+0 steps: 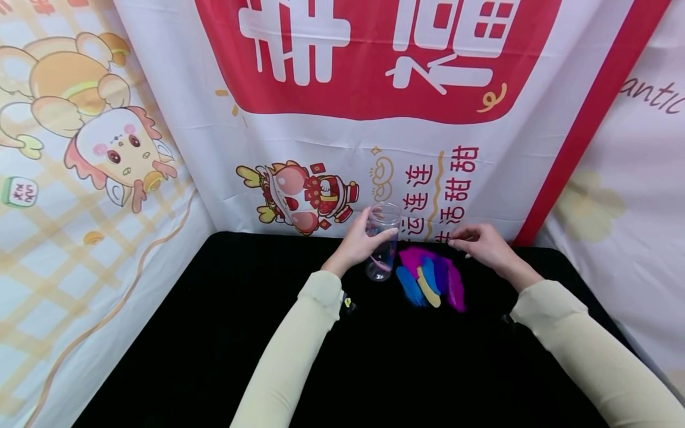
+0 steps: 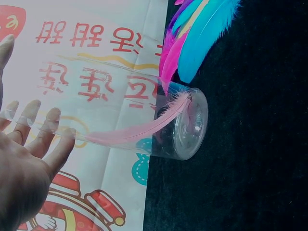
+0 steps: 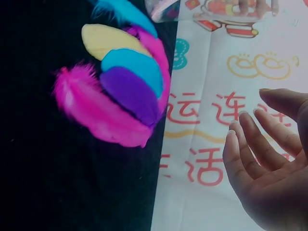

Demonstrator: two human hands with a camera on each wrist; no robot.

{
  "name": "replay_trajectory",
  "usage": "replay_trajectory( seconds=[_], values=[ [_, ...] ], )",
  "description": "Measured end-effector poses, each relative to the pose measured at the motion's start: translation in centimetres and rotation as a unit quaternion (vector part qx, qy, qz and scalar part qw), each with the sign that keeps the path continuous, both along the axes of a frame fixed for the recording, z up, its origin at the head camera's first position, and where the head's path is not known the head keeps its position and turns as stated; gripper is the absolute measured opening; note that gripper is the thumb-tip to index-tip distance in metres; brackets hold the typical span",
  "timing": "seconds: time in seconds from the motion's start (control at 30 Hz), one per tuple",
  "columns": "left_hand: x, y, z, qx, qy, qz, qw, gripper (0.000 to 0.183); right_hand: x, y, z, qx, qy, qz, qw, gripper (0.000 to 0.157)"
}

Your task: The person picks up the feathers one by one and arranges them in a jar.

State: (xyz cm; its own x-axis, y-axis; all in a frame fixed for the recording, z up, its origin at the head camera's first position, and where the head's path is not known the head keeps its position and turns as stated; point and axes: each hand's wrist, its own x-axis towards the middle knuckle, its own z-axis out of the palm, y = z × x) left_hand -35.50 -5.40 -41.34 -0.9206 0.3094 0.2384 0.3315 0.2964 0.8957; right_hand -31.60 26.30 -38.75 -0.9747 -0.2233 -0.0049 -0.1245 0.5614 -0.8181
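Observation:
My left hand [image 1: 355, 245] grips a tall clear plastic cup [image 1: 379, 273], thumb on one side and fingers on the other. A pale pink feather [image 2: 144, 131] lies inside, slanting up the wall from the bottom. To the right of the cup, a fanned group of feathers rests on the black cloth: a blue feather [image 2: 204, 41], a yellow feather [image 3: 113, 42], a purple feather [image 3: 129, 96] and a magenta feather [image 3: 98, 113], among others. Just beyond these, my right hand [image 1: 481, 245] hovers with loosely bent fingers and nothing between them.
Black cloth [image 1: 214, 356] covers the table. A printed white and red banner [image 1: 369, 137] hangs right behind its far edge. Patterned fabric [image 1: 107, 238] stands along the left side, and pale fabric [image 1: 631, 255] along the right.

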Motion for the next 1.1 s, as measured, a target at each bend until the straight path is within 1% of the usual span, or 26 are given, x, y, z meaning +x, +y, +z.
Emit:
replay_trajectory(
  seconds=[0.13,0.43,0.67,0.83,1.1],
  values=[
    [0.0,0.0,0.1,-0.002,-0.002,0.0,1.0,0.072,0.0,0.7,-0.5,0.013,-0.01,-0.007,1.0,0.036],
    [-0.2,-0.1,0.0,0.002,0.008,-0.015,0.9998,0.076,0.3,1.7,-1.8,0.055,-0.001,-0.029,0.998,0.035],
    [-0.1,-0.1,0.0,-0.002,-0.001,-0.008,1.0,0.074,0.2,2.3,-3.1,0.081,-0.016,-0.03,0.996,0.035],
    [0.1,-0.1,0.2,-0.002,-0.005,-0.008,1.0,0.073,0.2,2.5,-3.9,0.089,-0.013,-0.032,0.995,0.034],
    [0.2,-0.1,0.1,-0.003,-0.002,-0.008,1.0,0.077,0.2,3.2,-5.3,0.074,-0.028,-0.029,0.996,0.039]
  ],
)
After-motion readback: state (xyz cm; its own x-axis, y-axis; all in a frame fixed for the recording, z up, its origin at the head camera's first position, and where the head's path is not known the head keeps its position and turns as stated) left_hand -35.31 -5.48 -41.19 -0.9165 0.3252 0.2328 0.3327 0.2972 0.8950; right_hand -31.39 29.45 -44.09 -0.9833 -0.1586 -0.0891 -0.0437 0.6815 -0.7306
